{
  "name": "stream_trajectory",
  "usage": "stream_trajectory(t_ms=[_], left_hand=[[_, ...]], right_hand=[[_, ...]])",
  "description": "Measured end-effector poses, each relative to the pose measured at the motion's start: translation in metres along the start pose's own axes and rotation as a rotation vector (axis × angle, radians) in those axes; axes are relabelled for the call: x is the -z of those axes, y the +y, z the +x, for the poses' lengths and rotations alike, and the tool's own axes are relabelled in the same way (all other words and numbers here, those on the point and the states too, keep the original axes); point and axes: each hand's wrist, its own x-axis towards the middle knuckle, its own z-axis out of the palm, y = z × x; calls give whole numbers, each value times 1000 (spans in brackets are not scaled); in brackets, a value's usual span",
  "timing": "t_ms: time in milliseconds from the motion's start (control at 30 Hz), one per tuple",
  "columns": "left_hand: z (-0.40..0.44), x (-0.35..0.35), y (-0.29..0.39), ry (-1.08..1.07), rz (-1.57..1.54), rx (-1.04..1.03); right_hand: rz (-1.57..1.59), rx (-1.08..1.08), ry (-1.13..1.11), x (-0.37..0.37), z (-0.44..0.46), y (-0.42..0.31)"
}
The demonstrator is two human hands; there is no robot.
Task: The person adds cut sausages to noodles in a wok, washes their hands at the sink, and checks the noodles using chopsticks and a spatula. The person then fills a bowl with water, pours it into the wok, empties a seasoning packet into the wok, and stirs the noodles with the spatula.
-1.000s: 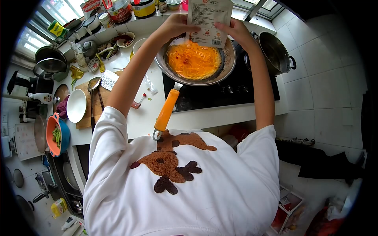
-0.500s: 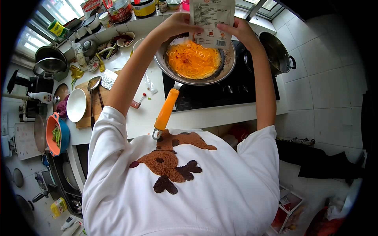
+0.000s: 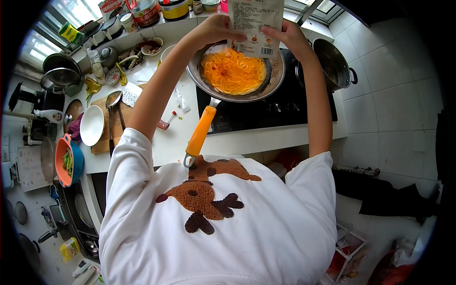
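Hands (image 3: pixel 251 34) grip the packet's (image 3: pixel 255 26) side edges; pan (image 3: pixel 277 78) below.

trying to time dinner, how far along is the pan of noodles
Looks done: noodles are in the pan, coated orange. In hand: left hand and right hand hold a packet at its far side. Probably left: mixing and serving, as red bits sit clumped and the white bowl holds no noodles.

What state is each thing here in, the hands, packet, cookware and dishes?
Left hand, right hand: gripping the packet
Packet: raised; cannot tell if opened
Frying pan: uncovered
Noodles: in the pan, orange
Pot: uncovered
White bowl: open side up
Orange-and-blue basin: holding green vegetables
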Motion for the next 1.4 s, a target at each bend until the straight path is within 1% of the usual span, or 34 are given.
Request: stream_trajectory(t_ms=[67, 167, 233, 400, 600, 667, 700, 733, 767, 867, 933, 967, 1033, 1100, 1167, 1233, 1300, 1367, 1400], left_hand=[[-1, -2, 0, 76, -12, -36], [0, -1, 1, 92, -15, -59], [-1, -2, 3, 104, -3, -53], [-1, -3, 5, 127, -24, -72], [-6, -1, 14, 139, -17, -44], [-8, 1, 19, 137, -18, 12], [-7, 0, 17, 138, -17, 12], [-5, -3, 14, 183, -19, 26], [-5, -4, 14, 227, -21, 39], [-4, -5, 12, 198, -16, 14], [-3, -3, 12, 170, 2, -6], [-2, -3, 12, 144, 19, -26], [1, -3, 9, 131, 48, -40], [3, -4, 7, 119, 77, -53], [4, -7, 6, 160, 227, -80], [5, -9, 6, 156, 223, -54], [6, -11, 4, 151, 219, -28], [8, -14, -2, 153, 126, -103], [9, -15, -4, 153, 125, -103]], right_hand=[[5, -5, 5, -1, 0, 0], [1, 42, 45, -1, -1, 2], [26, -10, 11, 0, -1, 1], [45, -30, 11, 0, -2, 0], [60, -17, 38, -3, -7, -1], [66, -10, 53, -4, -9, -1], [55, -16, 5, -3, -10, 0], [43, -22, -44, -3, -10, 0], [44, -22, -45, -4, -9, -1], [17, -14, -65, -5, -6, 0], [-111, 39, -27, -5, -4, 3], [-110, 40, -26, -5, -3, 3], [-212, -10, -54, -5, -2, 3], [-254, -10, -41, -5, -1, 2], [-296, -13, -26, -6, 0, 0], [-352, -47, -14, -7, 1, -1], [-326, -36, -29, -7, 2, 3], [-301, -25, -43, -9, 0, 9], [-265, -24, -27, -11, -1, 12]])
